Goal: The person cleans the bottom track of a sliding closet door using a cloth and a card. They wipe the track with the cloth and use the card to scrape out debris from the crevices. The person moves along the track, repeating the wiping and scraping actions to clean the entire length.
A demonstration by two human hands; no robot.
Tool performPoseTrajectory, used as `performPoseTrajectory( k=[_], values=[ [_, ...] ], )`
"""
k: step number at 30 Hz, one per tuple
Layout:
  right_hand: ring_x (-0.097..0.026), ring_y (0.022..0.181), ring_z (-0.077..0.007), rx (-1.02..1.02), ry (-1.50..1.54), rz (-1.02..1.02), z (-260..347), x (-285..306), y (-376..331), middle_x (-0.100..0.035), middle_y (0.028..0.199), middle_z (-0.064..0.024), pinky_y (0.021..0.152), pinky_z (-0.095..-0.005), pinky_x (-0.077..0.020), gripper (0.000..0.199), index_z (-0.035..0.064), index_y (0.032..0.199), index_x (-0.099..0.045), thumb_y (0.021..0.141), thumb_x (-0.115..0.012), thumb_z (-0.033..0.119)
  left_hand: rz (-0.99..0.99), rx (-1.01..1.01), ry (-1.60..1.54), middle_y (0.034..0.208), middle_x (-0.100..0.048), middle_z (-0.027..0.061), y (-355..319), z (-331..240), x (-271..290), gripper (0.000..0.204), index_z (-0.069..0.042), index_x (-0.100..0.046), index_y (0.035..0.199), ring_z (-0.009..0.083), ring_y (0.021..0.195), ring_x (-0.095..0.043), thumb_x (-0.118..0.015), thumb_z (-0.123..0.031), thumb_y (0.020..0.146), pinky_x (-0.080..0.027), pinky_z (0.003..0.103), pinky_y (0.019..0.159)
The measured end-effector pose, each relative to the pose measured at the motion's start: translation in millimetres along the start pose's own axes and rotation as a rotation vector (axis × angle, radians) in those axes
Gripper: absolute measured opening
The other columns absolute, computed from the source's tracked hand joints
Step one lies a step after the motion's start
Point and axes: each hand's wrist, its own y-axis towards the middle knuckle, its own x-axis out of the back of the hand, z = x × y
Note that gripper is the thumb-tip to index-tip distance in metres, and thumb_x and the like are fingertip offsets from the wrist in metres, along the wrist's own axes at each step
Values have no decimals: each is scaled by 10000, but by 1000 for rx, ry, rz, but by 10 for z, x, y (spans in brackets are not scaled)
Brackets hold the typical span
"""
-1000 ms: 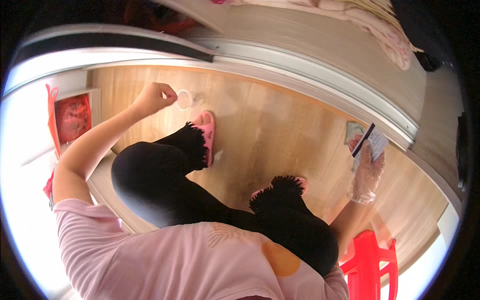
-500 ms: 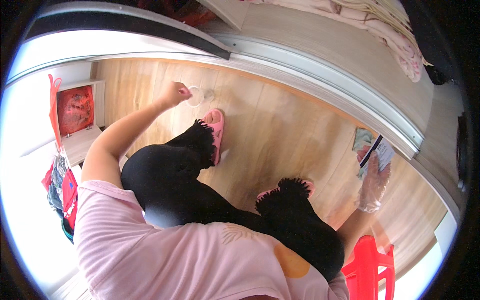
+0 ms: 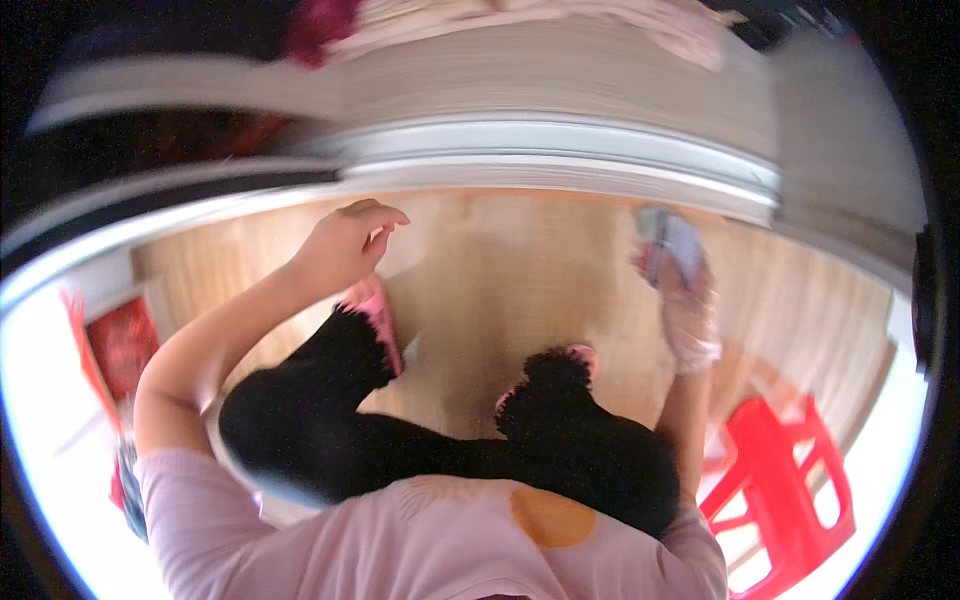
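My right hand [image 3: 688, 308] wears a clear plastic glove and grips a flat white card-like packet [image 3: 684, 246] with a dark stripe. Bunched against the packet is a greenish cloth [image 3: 651, 221], blurred by motion. My left hand [image 3: 342, 252] is bare and raised over the floor near my left foot. Its thumb and index finger are apart, with nothing visible between them; the other fingers curl in.
A wood-look floor [image 3: 480, 290] lies between my feet, which wear pink slippers [image 3: 384, 325]. Ahead runs a pale sliding-door track [image 3: 560, 140] below a cabinet. A red plastic stool [image 3: 775, 490] stands at right; a box with a red panel [image 3: 122, 345] is at left.
The view has swung. My left hand has come nearer with its fingers parted; the clear ring-like thing beside it no longer shows. My right hand still holds the packet and cloth, farther in.
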Motion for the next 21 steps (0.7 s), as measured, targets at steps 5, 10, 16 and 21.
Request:
performPoseTrajectory(
  k=[5,10,16,21],
  values=[
    [-576,836,-145,-9,-194,94,-53,35,-102,-594,912,-89,756,-270,-491,264,-34,1146,-441,889,-473,20,-8,-365,-169,859,-593,114,871,-1103,-240,196,-56,-594,973,266,658,-582,-573,-44,779,-467,337,589],
    [-604,803,-198,-87,184,-32,-266,131,-255,-599,923,-125,738,-310,-510,263,-17,1148,-442,910,-467,92,-123,-643,-241,829,-619,86,1876,-1956,-821,142,-28,-607,956,156,632,-554,-581,-66,822,-460,266,569],
    [-619,867,-302,-165,780,-269,256,663,52,-595,984,-181,738,-421,-545,286,-8,1148,-430,937,-425,185,161,-327,-406,822,-640,86,1910,-2285,-1212,227,6,-594,992,119,710,-590,-569,-182,866,-481,265,629],
    [-579,954,-224,-109,821,-243,216,602,408,-551,1076,-146,812,-383,-534,276,-39,1120,-448,920,-460,151,278,-115,-809,784,-619,30,2188,-2416,-1351,287,11,-608,971,75,661,-545,-611,-244,842,-459,223,596]
  ],
)
